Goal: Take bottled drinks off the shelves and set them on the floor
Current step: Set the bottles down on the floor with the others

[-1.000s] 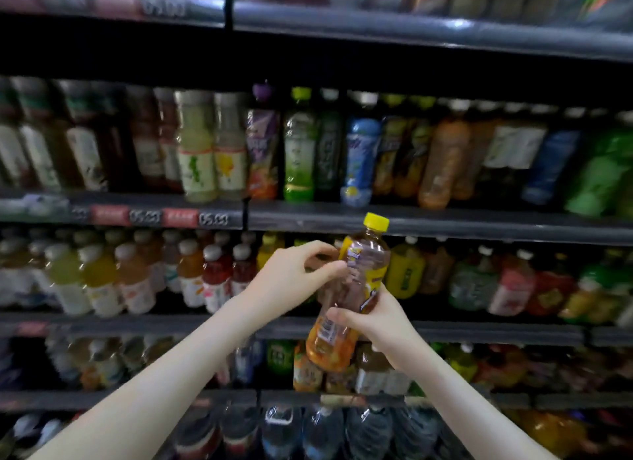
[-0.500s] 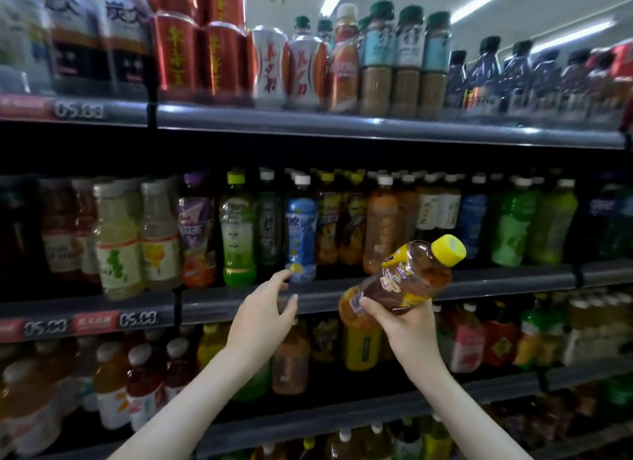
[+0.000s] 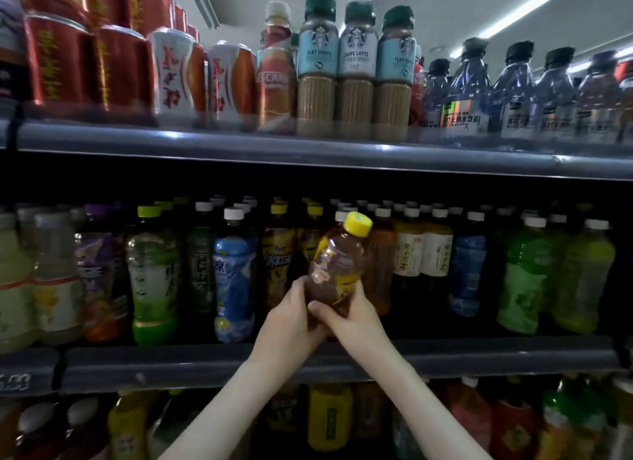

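Before the middle grey metal shelf (image 3: 479, 355), a clear plastic bottle of brown drink with a yellow cap (image 3: 337, 264) is held tilted, cap uppermost; its lower half is clasped by left hand (image 3: 291, 317) and right hand (image 3: 354, 317), touching.

Left forearm (image 3: 219, 408) bare to the frame edge at 7 o'clock, right forearm (image 3: 428, 401) bare to the edge at 5 o'clock, left hand (image 3: 291, 317) and right hand (image 3: 356, 319) bare, wrists slim
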The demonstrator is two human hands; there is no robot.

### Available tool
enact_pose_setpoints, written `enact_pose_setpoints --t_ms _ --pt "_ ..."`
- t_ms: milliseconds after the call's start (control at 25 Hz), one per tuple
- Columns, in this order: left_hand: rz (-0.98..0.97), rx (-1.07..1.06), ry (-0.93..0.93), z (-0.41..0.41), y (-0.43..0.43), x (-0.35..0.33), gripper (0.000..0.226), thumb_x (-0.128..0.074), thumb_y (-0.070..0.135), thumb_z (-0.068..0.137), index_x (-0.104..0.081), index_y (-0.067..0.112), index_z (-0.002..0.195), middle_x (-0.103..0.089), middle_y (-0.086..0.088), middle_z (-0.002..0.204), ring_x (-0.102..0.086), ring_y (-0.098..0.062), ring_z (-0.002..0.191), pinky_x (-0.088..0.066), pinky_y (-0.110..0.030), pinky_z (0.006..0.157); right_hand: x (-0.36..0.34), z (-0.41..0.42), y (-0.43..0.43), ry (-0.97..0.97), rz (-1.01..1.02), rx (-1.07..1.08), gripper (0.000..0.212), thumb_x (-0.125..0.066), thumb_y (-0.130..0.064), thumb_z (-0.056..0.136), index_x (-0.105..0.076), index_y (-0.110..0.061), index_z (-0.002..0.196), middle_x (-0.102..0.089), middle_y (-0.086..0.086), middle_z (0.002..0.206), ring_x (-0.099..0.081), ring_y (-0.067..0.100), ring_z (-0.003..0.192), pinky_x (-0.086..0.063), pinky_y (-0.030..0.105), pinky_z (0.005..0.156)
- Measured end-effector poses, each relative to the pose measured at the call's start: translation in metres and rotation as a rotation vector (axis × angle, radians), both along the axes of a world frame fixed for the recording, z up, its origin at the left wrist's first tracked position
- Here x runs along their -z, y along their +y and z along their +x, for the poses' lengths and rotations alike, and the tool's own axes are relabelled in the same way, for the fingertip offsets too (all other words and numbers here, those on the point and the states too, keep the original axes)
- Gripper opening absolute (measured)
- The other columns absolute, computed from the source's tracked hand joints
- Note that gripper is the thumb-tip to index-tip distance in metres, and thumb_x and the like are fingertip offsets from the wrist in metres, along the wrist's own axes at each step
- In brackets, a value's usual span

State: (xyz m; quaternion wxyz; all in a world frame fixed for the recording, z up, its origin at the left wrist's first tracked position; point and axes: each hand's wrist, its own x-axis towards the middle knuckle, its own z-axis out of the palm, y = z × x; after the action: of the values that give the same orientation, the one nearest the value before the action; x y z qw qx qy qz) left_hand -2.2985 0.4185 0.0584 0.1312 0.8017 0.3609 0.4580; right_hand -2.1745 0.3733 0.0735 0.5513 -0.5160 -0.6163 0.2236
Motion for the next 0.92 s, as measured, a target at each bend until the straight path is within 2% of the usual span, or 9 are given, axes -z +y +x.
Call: enact_pose_setpoints --t_ms 80,160,240,320,400,480,640,800,920 --pt "-0.057 -0.117 -0.107 0.007 0.004 -0.001 0.063 -0.069 0.041 0.081 -0.038 0.018 0.131 -0.061 -0.001 0.118 -0.062 -0.022 0.104 -0.05 -0.028 0.082 -0.005 0.017 0.007 -0.064 0.122 0.032 0.047 -0.064 -0.04 0.088 -0.041 -0.039 0.129 -0.054 -0.02 0.123 -0.05 -0.01 0.113 -0.041 0.012 0.096" --pt "-0.134 -0.222 -0.195 0.013 0.01 -0.005 0.058 -0.068 0.045 0.082 -0.04 0.017 0.124 -0.061 -0.002 0.116 -0.06 -0.023 0.106 -0.045 -0.025 0.08 -0.006 0.035 0.022 -0.14 0.251 0.251 0.067 -0.065 -0.042 0.086 -0.031 -0.025 0.141 -0.041 -0.009 0.136 -0.035 0.0 0.126 -0.031 0.021 0.106" --pt "-0.199 -0.302 -0.203 0.018 0.019 -0.007 0.055 -0.067 0.045 0.082 -0.04 0.016 0.121 -0.061 -0.006 0.117 -0.06 -0.025 0.106 -0.047 -0.029 0.081 -0.002 0.043 0.038 -0.23 0.138 0.293 0.096 -0.074 -0.042 0.079 -0.011 -0.022 0.148 -0.03 0.001 0.145 -0.027 0.013 0.135 -0.028 0.029 0.108" --pt "-0.248 -0.352 -0.141 0.024 0.026 -0.007 0.057 -0.067 0.045 0.083 -0.038 0.013 0.12 -0.06 -0.009 0.119 -0.06 -0.027 0.107 -0.047 -0.03 0.08 0.005 0.044 0.051 -0.271 -0.025 0.18 0.108 -0.077 -0.04 0.076 0.002 -0.026 0.149 -0.034 0.004 0.147 -0.039 0.02 0.133 -0.037 0.031 0.104" --pt "-0.275 -0.371 -0.104 0.031 0.029 -0.003 0.058 -0.066 0.045 0.083 -0.036 0.012 0.121 -0.058 -0.01 0.121 -0.059 -0.028 0.109 -0.047 -0.03 0.081 0.012 0.05 0.06 -0.293 -0.056 0.181 0.104 -0.076 -0.038 0.077 0.0 -0.023 0.148 -0.044 0.006 0.141 -0.05 0.023 0.123 -0.044 0.03 0.096" --pt "-0.278 -0.389 -0.101 0.039 0.031 0.001 0.062 -0.066 0.045 0.083 -0.034 0.01 0.124 -0.057 -0.012 0.125 -0.057 -0.029 0.112 -0.048 -0.033 0.085 0.014 0.059 0.063 -0.288 -0.038 0.208 0.102 -0.075 -0.036 0.077 -0.003 -0.018 0.148 -0.047 0.006 0.137 -0.053 0.023 0.12 -0.043 0.028 0.092" --pt "-0.286 -0.366 -0.069 0.049 0.036 0.002 0.068 -0.065 0.046 0.084 -0.03 0.009 0.129 -0.053 -0.012 0.128 -0.056 -0.028 0.113 -0.047 -0.031 0.083 0.018 0.066 0.067 -0.287 -0.048 0.189 0.106 -0.071 -0.035 0.08 0.006 -0.023 0.151 -0.039 0.007 0.144 -0.047 0.024 0.127 -0.042 0.033 0.1" --pt "-0.215 -0.411 0.07 0.045 0.035 0.005 0.08 -0.056 0.056 0.086 -0.021 0.007 0.14 -0.05 -0.012 0.133 -0.057 -0.027 0.112 -0.048 -0.031 0.078 0.017 0.07 0.067 -0.281 -0.087 0.097 0.102 -0.068 -0.031 0.084 0.008 -0.025 0.151 -0.039 0.001 0.146 -0.043 0.017 0.129 -0.035 0.024 0.1" --pt "-0.233 -0.38 0.105 0.04 0.041 0.004 0.088 -0.052 0.06 0.086 -0.014 0.008 0.146 -0.046 -0.013 0.139 -0.055 -0.029 0.115 -0.05 -0.036 0.083 0.016 0.076 0.071 -0.273 -0.115 0.097 0.1 -0.067 -0.034 0.083 0.006 -0.031 0.151 -0.043 0.001 0.143 -0.045 0.017 0.129 -0.038 0.032 0.106"
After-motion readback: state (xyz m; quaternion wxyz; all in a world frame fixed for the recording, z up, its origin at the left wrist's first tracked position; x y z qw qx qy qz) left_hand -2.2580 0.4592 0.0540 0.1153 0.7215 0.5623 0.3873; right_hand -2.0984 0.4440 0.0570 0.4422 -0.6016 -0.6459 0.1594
